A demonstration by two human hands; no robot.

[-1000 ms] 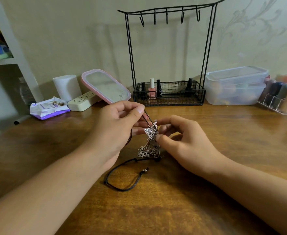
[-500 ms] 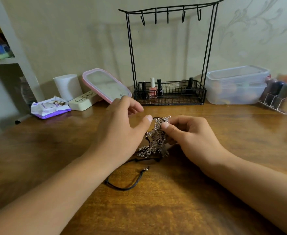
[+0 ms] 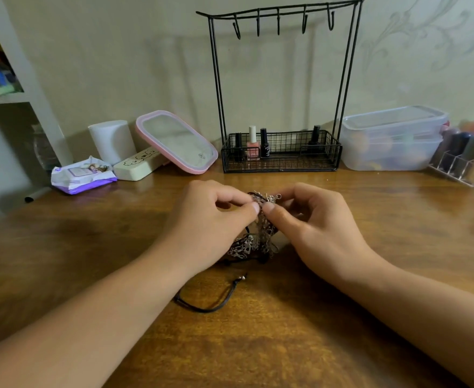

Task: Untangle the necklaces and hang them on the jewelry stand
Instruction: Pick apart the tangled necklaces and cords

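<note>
Pinching the top of the tangle [image 3: 259, 219] from both sides, the left hand [image 3: 210, 219] at 9 o'clock and the right hand [image 3: 314, 222] at 3 o'clock gripped it thumb to forefinger. Its long axis ran upright, foot on the table [image 3: 62, 261]. The cord [image 3: 210, 301] trailed toward 7 o'clock; the stand [image 3: 282, 88] stood at 12, hooks bare.

Wall: pale cream plaster [image 3: 146, 65] with a faint swirling leaf pattern [image 3: 426, 32] at the upper right.
Table: brown wood [image 3: 258, 345] with visible grain, its far edge meeting the wall.
Shelf: white shelving unit [image 3: 20, 79] at the far left, standing against the wall; blurred coloured items sit on its upper level.
Light: soft and dim, indoor; faint shadows fall on the wall, and a dull sheen shows on the tabletop at the right.
Windows and floor: out of view.
</note>
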